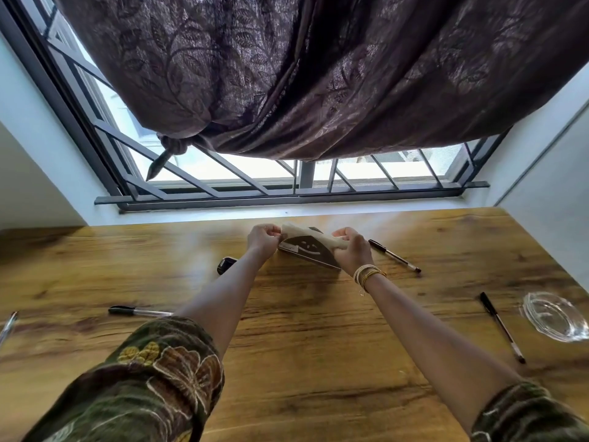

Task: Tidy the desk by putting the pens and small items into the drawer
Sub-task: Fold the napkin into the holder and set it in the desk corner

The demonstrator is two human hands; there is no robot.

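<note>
Dark purple-brown curtain with a woven leaf pattern (318,68) hanging across the top of the view, gathered and tied into a knot (173,145) at its lower left. Behind it, a window with a grey metal frame and slanted grey bars (223,173), bright daylight beyond. Pale, bluish-white wall (28,129) on both sides of the window and in a narrow strip below the sill. Below that, a wide wooden desk top with warm brown grain and darker knots (302,362). Near its right edge, a clear glass dish with a scalloped rim (556,315), lying flat on the wood.
</note>
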